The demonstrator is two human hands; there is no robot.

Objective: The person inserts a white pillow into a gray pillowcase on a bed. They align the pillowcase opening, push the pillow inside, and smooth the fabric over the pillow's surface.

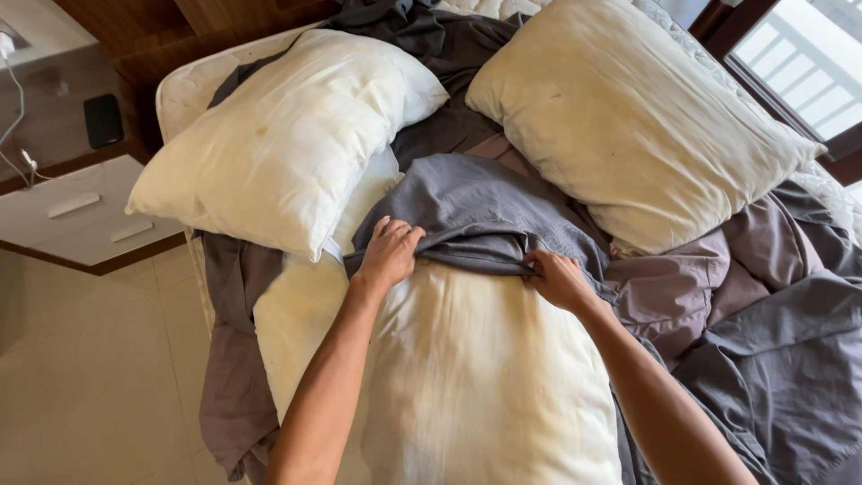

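On the bed, both hands pinch the open hem of a grey cotton pillowcase [476,216]: left hand [388,256] and right hand [557,278], fingers clamped on fabric, spreading it over a cream bare pillow [476,377].

Screen: one small black rectangular device [102,119], display dark, lying flat on the wooden nightstand top [54,126] at my upper left.
Packages: none visible.
Labels: none visible.
Signs: none visible.
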